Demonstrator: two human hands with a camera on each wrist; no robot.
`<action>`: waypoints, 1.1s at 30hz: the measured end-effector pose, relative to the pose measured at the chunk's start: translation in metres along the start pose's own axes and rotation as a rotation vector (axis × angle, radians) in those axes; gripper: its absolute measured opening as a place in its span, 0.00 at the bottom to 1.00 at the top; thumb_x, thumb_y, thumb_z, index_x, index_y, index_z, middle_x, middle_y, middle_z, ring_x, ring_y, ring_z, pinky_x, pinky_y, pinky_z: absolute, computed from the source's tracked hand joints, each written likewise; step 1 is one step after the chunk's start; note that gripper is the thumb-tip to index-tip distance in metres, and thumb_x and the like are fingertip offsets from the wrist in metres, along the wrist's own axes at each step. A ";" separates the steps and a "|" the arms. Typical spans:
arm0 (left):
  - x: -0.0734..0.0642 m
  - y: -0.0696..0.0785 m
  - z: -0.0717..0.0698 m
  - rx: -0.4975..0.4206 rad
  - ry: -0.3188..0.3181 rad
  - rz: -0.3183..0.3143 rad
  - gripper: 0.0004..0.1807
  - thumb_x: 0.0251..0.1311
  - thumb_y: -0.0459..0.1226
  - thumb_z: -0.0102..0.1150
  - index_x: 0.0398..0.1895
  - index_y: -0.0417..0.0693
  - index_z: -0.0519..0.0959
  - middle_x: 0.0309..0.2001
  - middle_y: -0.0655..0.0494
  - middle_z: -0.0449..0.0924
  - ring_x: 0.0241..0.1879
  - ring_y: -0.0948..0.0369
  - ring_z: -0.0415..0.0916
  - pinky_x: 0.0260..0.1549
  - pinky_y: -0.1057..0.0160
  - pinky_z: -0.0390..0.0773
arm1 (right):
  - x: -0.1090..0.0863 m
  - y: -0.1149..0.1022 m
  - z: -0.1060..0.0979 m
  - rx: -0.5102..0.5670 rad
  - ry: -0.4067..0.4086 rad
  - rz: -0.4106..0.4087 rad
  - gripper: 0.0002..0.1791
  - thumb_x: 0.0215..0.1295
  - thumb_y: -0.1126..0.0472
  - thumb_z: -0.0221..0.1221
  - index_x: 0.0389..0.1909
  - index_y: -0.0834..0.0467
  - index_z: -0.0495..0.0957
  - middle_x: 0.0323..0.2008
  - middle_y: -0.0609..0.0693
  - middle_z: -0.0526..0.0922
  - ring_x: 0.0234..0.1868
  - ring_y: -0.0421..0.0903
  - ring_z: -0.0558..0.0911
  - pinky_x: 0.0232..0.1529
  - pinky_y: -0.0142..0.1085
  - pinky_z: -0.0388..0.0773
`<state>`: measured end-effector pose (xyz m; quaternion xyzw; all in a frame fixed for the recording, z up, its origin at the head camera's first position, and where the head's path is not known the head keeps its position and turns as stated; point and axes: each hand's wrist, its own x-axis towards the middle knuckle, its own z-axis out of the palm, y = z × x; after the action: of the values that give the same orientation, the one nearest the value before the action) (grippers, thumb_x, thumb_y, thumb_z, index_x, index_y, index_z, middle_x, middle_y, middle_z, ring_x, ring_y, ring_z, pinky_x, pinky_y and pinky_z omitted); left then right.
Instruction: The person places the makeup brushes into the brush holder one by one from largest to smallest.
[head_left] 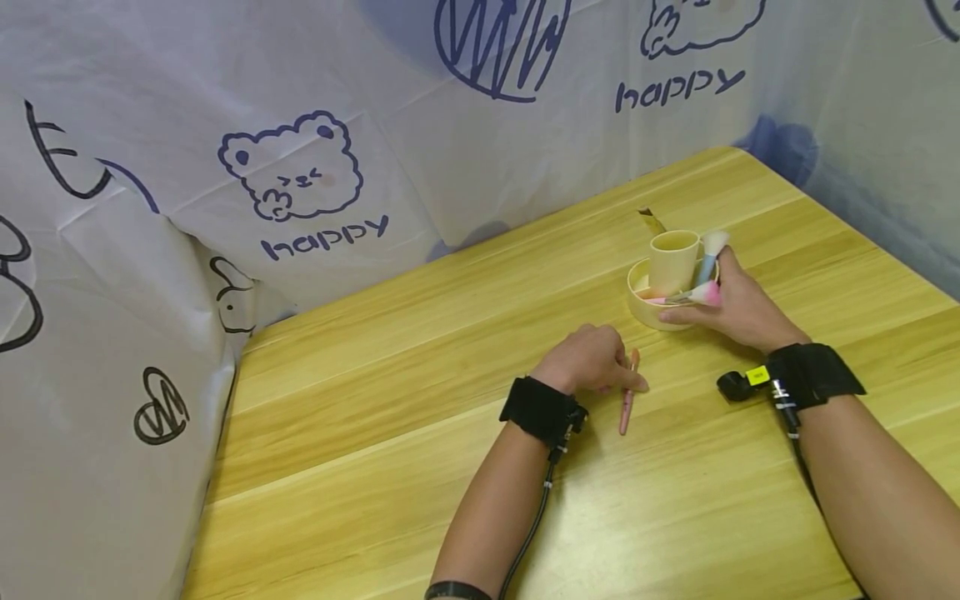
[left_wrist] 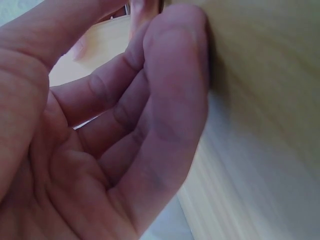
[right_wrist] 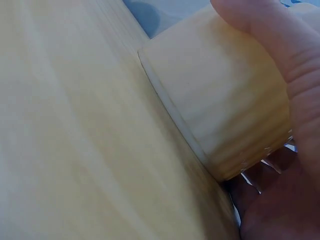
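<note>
A slender pink stick, like a makeup pen, slants over the wooden table. My left hand pinches it at its middle, the thumb crossing it in the head view. The left wrist view shows the curled fingers close to the tabletop; the stick is mostly hidden there. My right hand grips the side of a round cream makeup organizer, thumb at the front. A taller cup rises from it. A blue makeup brush and a pink makeup brush sit inside the organizer.
The wooden table extends to the left and front. A small dark and gold piece lies behind the organizer. A white cloth with drawings hangs along the table's back and left edges.
</note>
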<state>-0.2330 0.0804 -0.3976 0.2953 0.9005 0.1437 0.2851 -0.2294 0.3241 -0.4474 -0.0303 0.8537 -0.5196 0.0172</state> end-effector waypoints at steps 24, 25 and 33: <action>0.001 0.000 0.001 -0.018 0.001 0.004 0.20 0.63 0.51 0.71 0.17 0.50 0.84 0.13 0.58 0.78 0.11 0.68 0.69 0.12 0.74 0.61 | -0.001 0.003 -0.003 -0.050 0.003 0.000 0.63 0.60 0.48 0.74 0.83 0.52 0.39 0.75 0.68 0.54 0.74 0.64 0.59 0.75 0.67 0.55; 0.001 0.000 0.001 -0.016 0.002 0.006 0.20 0.63 0.51 0.71 0.17 0.51 0.85 0.13 0.58 0.78 0.11 0.69 0.68 0.12 0.74 0.61 | -0.001 0.003 -0.003 -0.051 0.004 -0.002 0.63 0.60 0.49 0.74 0.83 0.52 0.39 0.74 0.67 0.54 0.73 0.64 0.59 0.75 0.67 0.55; 0.000 0.000 0.001 -0.023 0.012 0.011 0.20 0.62 0.50 0.72 0.17 0.50 0.85 0.14 0.58 0.80 0.12 0.67 0.72 0.12 0.74 0.63 | 0.000 0.004 -0.003 -0.016 -0.003 -0.027 0.60 0.60 0.53 0.74 0.82 0.51 0.42 0.74 0.64 0.57 0.72 0.61 0.63 0.74 0.63 0.57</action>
<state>-0.2326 0.0804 -0.3986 0.2961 0.8989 0.1573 0.2822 -0.2294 0.3285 -0.4498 -0.0427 0.8573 -0.5129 0.0114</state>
